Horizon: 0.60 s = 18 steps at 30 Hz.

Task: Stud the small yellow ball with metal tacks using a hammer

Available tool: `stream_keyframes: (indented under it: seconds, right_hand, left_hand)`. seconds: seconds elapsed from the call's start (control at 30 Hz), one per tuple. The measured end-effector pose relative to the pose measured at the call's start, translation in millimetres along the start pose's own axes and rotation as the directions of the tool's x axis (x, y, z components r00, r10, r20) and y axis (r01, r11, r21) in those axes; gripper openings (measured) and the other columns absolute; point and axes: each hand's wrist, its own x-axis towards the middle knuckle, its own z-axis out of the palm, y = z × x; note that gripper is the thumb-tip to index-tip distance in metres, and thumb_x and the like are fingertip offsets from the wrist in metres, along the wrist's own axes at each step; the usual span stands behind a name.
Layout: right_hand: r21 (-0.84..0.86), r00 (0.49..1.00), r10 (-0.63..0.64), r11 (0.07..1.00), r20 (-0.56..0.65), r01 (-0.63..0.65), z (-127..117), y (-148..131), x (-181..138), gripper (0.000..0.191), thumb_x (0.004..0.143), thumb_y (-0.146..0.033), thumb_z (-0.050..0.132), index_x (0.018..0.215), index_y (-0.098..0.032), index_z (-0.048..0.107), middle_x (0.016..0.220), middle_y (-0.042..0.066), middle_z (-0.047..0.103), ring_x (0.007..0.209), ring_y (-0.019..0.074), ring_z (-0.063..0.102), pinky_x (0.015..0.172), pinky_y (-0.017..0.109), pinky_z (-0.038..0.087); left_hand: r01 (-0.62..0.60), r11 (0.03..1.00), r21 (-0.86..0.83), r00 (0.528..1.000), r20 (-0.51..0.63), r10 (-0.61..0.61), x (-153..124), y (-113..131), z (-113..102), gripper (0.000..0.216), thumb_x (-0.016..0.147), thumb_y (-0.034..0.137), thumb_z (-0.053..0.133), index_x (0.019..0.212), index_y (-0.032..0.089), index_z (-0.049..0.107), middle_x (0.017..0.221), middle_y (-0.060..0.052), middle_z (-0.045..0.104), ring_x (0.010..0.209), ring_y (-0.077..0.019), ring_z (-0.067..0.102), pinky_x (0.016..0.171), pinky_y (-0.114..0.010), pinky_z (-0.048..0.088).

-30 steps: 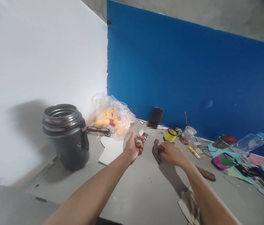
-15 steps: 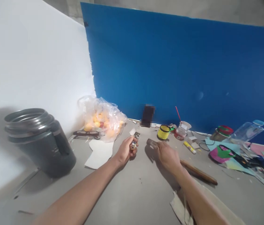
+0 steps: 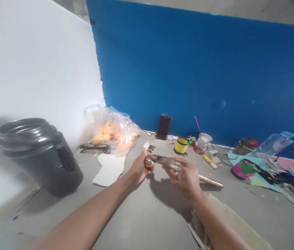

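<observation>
My left hand [image 3: 139, 167] is closed around a small shiny metallic ball [image 3: 149, 161], whose face shows above the fingers. Beyond those fingers lies a small glittering rectangular piece [image 3: 150, 149]. In my right hand [image 3: 186, 177] is a hammer [image 3: 168, 162], gripped close to its worn metal head, with the wooden handle jutting out to the right. The tip of the head is right beside the ball; whether they touch I cannot tell. A beige cloth [image 3: 230, 215] is partly hidden under my right forearm.
At left stands a dark open flask [image 3: 42, 166], with glasses [image 3: 95, 148], white paper [image 3: 109, 170] and a plastic bag of orange fruit [image 3: 115, 135] beyond. A yellow container [image 3: 181, 146], glue stick [image 3: 210, 162] and plastic bottle [image 3: 273, 145] stand or lie toward the right.
The hammer has been lifted off the table and brought left, its head now at the ball. My left hand has stayed nearly in place.
</observation>
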Motion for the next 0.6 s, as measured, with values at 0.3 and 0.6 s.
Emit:
stream_keyframes:
  seconds: [0.3, 0.6]
  right_hand:
    - [-0.026, 0.984, -0.156, 0.988, -0.086, 0.155, -6.8, -5.2, 3.1, 0.029, 0.100, -0.037, 0.050, 0.089, -0.021, 0.072, 0.075, 0.006, 0.069, 0.069, 0.0186, 0.063, 0.065, 0.028, 0.039]
    - [0.012, 0.970, -0.210, 0.977, -0.119, 0.213, -12.0, -10.1, 3.7, 0.027, 0.099, -0.036, 0.051, 0.088, -0.021, 0.070, 0.069, 0.003, 0.064, 0.063, 0.0171, 0.059, 0.061, 0.029, 0.034]
  left_hand:
    - [0.034, 0.998, -0.044, 0.999, -0.032, -0.036, -4.2, -0.8, 5.7, 0.049, 0.093, 0.064, 0.055, 0.078, 0.017, 0.057, 0.060, 0.002, 0.050, 0.047, -0.0106, 0.045, 0.045, -0.023, 0.037]
    - [0.158, 0.980, -0.124, 0.985, -0.043, -0.165, -9.5, 3.7, 11.0, 0.038, 0.100, 0.045, 0.053, 0.079, 0.015, 0.062, 0.062, -0.001, 0.053, 0.051, -0.0118, 0.050, 0.048, -0.023, 0.041]
